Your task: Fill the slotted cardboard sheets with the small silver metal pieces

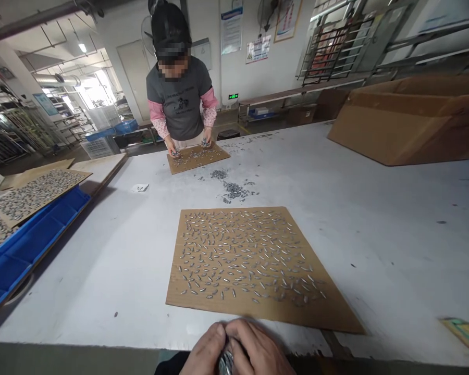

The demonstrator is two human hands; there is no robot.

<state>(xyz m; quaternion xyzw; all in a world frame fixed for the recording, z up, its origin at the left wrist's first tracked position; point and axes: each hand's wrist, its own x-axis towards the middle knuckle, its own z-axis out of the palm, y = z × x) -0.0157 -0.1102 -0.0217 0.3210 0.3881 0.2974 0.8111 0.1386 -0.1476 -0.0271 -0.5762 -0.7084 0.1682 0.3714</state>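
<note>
At the table's near edge, my left hand [206,348] and my right hand [254,348] are pressed together, fingers curled in. Between them they hold a clump of small silvery spindle-shaped metal pieces [226,363], partly hidden by the fingers. Just beyond my hands lies a flat cardboard sheet [336,317]. Many similar metal pieces [234,255] are spread over it in one loose layer, tilted in various directions. Behind the sheet, a dark heap of metal pieces [234,191] rests on the white table [117,260].
Across the table a person [182,99] holds metal pieces over another cardboard sheet [175,167]. A large cardboard box [394,125] stands back right. On the left, a blue tray [42,229] sits beneath a sheet covered in pieces [42,192]. A green-yellow object [467,333] lies near right.
</note>
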